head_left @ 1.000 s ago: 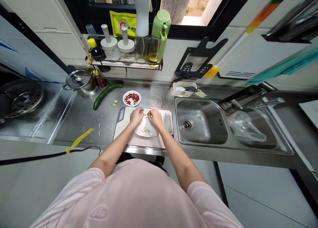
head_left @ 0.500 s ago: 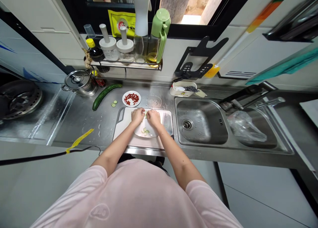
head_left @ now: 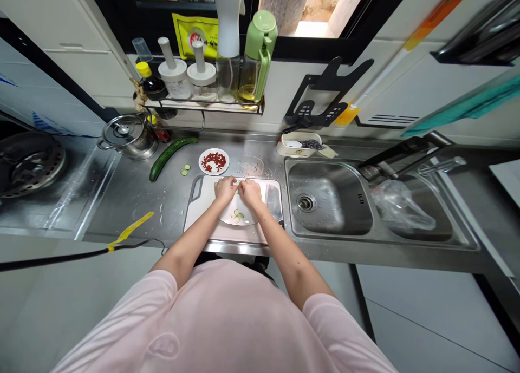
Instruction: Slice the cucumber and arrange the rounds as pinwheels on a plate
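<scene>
Counter [head_left: 122,200]: steel, with a cutting board [head_left: 227,233] on it and a plate [head_left: 248,217] on top
Left hand [head_left: 225,190]: pinching narrow on a cucumber slice [head_left: 236,184]
Right hand [head_left: 249,193]: pinching that slice too, right against the left

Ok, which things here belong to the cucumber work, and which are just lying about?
In use: left hand, right hand, cucumber slices, white dish, cutting board, whole cucumber.

Lying about: steel pot, green-capped oil bottle, plastic bag.

Dark green cucumber [head_left: 173,157], red-flecked white plate [head_left: 202,162], pale pink shirt [head_left: 219,321]
</scene>
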`<state>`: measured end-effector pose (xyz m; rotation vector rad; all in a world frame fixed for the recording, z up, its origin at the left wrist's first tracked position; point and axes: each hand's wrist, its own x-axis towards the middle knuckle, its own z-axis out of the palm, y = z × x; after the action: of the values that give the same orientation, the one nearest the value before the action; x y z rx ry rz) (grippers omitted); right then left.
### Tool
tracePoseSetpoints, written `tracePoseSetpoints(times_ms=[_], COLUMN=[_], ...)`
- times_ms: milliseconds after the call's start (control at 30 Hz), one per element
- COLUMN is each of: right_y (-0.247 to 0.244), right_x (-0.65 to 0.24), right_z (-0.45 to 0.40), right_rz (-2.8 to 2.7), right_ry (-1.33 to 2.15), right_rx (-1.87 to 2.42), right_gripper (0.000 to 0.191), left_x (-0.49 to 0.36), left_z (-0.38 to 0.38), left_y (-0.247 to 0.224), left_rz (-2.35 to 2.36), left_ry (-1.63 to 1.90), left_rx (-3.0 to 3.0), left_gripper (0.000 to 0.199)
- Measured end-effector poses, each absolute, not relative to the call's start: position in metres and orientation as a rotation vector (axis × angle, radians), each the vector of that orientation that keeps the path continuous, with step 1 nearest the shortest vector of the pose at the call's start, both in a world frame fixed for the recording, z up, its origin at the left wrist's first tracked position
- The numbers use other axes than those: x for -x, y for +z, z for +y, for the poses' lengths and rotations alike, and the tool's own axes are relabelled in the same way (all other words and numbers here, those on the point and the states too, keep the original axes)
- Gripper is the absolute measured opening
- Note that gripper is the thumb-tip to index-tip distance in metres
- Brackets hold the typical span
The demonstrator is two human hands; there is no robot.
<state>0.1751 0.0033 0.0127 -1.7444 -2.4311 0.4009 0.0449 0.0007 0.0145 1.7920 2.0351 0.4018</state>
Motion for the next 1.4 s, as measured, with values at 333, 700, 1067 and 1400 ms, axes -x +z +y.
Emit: tracePoseSetpoints(times_ms=[333, 700, 1067, 1400], right_y=[0.0129, 0.0169, 0.0198, 0.0204], right_x=[-0.1746, -0.1762, -0.1751, -0.1763], right_z=[0.0042, 0.0047, 0.0049, 0.0058], right_rz=[-2.376, -2.286, -2.338, -2.345], right_ry=[0.436, 0.49, 0.494, 0.509], right_rx=[1.771, 1.803, 1.858, 1.852], right_gripper=[0.021, 0.016, 0.02, 0.02], left_x=[-0.0444, -0.0442, -0.0453, -0.044], left_z=[-0.0007, -0.0002, -0.0016, -0.0007], left_y=[0.0153, 0.0099, 0.0152, 0.0149], left_rz=[2.025, 2.029, 2.035, 2.022], left_ry=[0.416, 0.462, 0.434, 0.462], left_rx=[-1.788, -1.806, -1.802, -1.771], left_gripper=[0.017, 0.016, 0.016, 0.017])
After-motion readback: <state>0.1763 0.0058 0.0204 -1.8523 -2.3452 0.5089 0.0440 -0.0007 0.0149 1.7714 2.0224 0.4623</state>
